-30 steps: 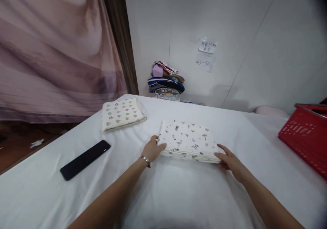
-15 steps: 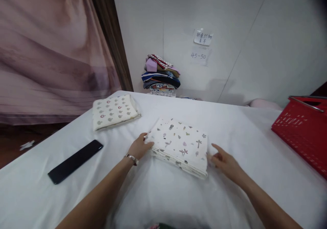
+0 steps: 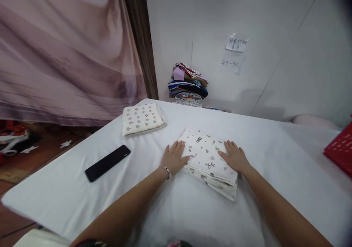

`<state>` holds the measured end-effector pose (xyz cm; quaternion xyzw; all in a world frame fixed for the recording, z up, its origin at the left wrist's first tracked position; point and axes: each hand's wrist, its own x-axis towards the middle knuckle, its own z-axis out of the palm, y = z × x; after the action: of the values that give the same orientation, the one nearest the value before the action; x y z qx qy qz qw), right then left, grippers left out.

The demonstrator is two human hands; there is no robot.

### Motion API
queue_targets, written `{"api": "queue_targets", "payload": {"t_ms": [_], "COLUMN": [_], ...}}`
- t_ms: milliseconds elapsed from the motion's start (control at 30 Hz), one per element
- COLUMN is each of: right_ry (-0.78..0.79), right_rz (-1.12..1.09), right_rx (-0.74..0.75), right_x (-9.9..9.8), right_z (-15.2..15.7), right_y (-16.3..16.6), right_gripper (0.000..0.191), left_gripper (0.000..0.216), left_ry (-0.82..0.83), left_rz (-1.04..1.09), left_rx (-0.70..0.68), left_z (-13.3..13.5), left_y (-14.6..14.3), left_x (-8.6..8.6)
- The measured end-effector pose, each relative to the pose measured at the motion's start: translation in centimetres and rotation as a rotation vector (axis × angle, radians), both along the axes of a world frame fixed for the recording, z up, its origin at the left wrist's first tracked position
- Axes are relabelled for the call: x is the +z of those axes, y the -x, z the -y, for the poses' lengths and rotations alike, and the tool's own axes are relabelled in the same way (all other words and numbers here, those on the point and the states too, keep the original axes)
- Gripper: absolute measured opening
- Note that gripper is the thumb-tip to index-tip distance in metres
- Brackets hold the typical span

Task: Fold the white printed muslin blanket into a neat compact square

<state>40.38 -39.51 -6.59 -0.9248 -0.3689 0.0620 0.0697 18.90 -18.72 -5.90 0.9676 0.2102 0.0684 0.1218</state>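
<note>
In front of me a folded white cloth (image 3: 205, 153) printed with palm trees and small animals lies on the white-covered table (image 3: 176, 203). My left hand (image 3: 175, 156) rests flat on its left side, fingers spread, a bracelet on the wrist. On its right side lies my right hand (image 3: 235, 156), also open with the fingers stretched out. Several folded layers show along the cloth's near edge. Farther back on the left is a second folded cloth (image 3: 143, 119), cream with grey and red motifs, which neither hand touches.
A black phone (image 3: 107, 162) lies left of my left arm. The red basket (image 3: 341, 151) stands at the right edge. Behind the table rises a stack of folded fabrics (image 3: 188, 83) by the wall, with paper signs (image 3: 233, 52) above. A pink curtain (image 3: 68, 48) hangs at left.
Both hands have moved from the cloth's sides onto its top and flattened out. The right hand was just off the edge before. The view has shifted left, so less of the red basket shows.
</note>
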Motion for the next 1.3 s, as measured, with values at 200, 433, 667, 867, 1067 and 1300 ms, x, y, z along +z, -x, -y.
{"api": "queue_targets", "payload": {"t_ms": [200, 433, 667, 867, 1067, 1300], "right_ry": [-0.024, -0.087, -0.006, -0.12, -0.272, -0.319], "right_rz": [-0.043, -0.172, -0.278, -0.531, -0.799, -0.609], "right_rx": [-0.004, -0.048, 0.035, -0.072, -0.234, -0.191], "right_x": [0.5, 2.0, 2.8, 3.4, 3.6, 2.3], "right_z": [0.1, -0.5, -1.3, 0.3, 1.6, 2.8], "right_y": [-0.5, -4.3, -6.8, -6.1, -0.7, 0.8], "right_gripper": [0.069, 0.061, 0.061, 0.049, 0.044, 0.046], "left_gripper": [0.058, 0.054, 0.05, 0.035, 0.036, 0.043], "left_ry": [0.143, 0.34, 0.345, 0.243, 0.156, 0.112], "left_rz": [0.009, 0.031, -0.211, -0.176, -0.044, 0.048], "left_rx": [0.009, 0.324, 0.324, 0.236, 0.157, 0.005], "left_z": [-0.5, -3.0, -4.6, -6.5, -10.1, -8.8], "left_y": [0.2, -0.2, -1.5, -3.1, -9.6, -12.1], "left_x": [0.6, 2.3, 2.5, 4.3, 9.3, 7.2]}}
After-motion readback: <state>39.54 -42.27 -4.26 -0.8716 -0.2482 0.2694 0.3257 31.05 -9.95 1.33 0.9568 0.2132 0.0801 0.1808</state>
